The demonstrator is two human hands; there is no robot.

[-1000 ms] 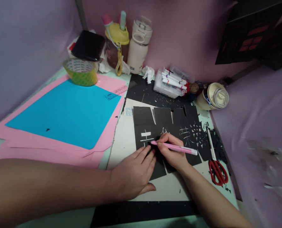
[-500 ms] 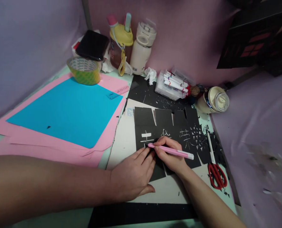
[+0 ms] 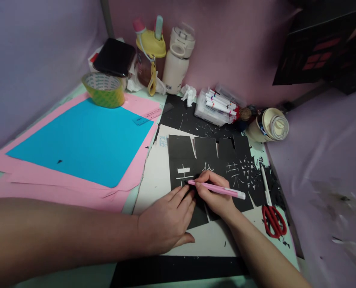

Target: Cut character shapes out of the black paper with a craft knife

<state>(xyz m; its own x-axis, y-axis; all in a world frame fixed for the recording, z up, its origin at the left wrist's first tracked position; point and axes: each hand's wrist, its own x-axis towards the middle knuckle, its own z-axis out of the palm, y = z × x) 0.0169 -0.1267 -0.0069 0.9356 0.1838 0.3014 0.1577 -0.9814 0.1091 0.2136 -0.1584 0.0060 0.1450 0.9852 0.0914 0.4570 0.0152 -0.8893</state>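
Observation:
My right hand pinches a slim pink craft knife, shaped like a pen with a white end. Its dark tip meets the black paper just under the leftmost cut-out character. Flat on the same sheet lies my left hand, fingers stretched, their tips close to the knife's point. White shows through several cut characters, partly hidden by my right hand. Slits divide the top edge of the black paper into strips. Beneath it is a pale board.
Red-handled scissors lie to the right among black scraps. Blue paper rests on pink sheets at left, with a tape roll and a ruler. Bottles, a marker box and cups stand behind.
The craft knife's tip has shifted very slightly, and a little more of its dark end shows. Both hands stay in nearly the same place; the view has moved slightly.

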